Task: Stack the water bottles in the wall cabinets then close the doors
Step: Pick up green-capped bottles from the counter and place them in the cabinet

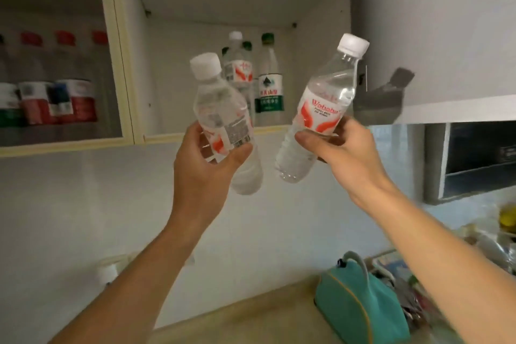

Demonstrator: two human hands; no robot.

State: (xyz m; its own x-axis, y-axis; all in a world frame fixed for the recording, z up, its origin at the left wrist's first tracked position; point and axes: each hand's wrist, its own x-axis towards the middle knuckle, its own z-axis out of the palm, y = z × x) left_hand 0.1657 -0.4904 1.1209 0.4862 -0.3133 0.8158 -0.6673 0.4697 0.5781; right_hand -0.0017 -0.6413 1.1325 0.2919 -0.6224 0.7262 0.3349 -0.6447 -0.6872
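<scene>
My left hand grips a clear water bottle with a white cap and a red and white label, tilted left. In my right hand is a second white-capped bottle, gripped round its middle and tilted right. Both bottles are raised just below and in front of the open wall cabinet. On its lower shelf stand a white-capped bottle and green-capped, green-labelled bottles. The open cabinet door hangs at the right.
Left of the open cabinet, a shut glass door shows several red-capped bottles behind it. A teal bag lies on the counter below, with clutter at the far right. A dark range hood sits under the right cabinet.
</scene>
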